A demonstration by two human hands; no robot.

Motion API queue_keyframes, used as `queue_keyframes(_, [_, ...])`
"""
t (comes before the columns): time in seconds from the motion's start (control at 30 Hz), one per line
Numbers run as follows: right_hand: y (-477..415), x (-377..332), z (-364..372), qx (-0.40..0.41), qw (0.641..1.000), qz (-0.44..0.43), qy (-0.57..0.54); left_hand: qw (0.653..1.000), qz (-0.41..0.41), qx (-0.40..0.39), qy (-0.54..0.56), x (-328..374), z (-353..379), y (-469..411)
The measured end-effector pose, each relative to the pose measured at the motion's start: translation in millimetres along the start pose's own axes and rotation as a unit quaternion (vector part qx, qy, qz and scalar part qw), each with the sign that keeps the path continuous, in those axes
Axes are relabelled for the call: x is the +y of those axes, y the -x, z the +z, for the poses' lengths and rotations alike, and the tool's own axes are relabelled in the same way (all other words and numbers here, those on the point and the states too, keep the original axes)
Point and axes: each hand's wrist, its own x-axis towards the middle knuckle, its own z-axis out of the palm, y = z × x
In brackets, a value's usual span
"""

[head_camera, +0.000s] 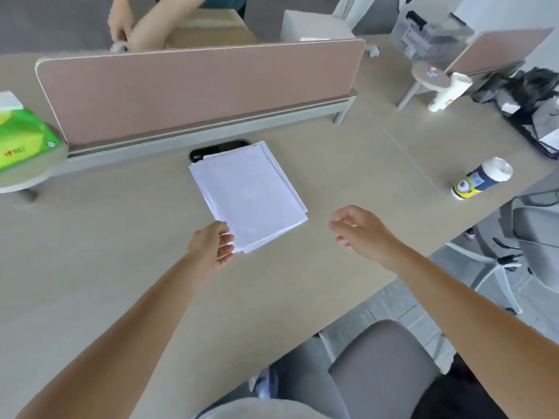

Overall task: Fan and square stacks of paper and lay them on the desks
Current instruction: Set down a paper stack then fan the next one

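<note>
While stack (248, 195) lies skewed mid-desk (121, 267):
Left hand (211, 246): half-open, fingertips touching stack's near corner, no grip.
Right hand (360, 231): open, empty.
Next: gather, square.

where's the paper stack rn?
Head view, centre of the desk: the paper stack lies flat, slightly fanned, its far corner over a black cable slot by the pink divider, left hand at its near corner.
</note>
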Motion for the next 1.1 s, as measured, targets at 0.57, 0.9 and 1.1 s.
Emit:
queue_keyframes(0.57, [-290.2, -24.5, 46.5, -0.18, 0.969, -0.051, 0.163, 0.95, -0.024, 0.29, -0.114, 38.5, 77.5, -115.0])
queue_keyframes(0.9, [-312.7, -26.2, 68.9, -0.24, 0.962, -0.029, 0.126, 0.946, -0.035, 0.313, -0.078, 31.6, 83.4, -128.7])
queue_keyframes(1.1, [-322.5, -29.4, 81.0, -0.229, 0.971, 0.031, 0.068, 0.94, -0.029, 0.325, -0.103, 29.9, 82.0, -132.3])
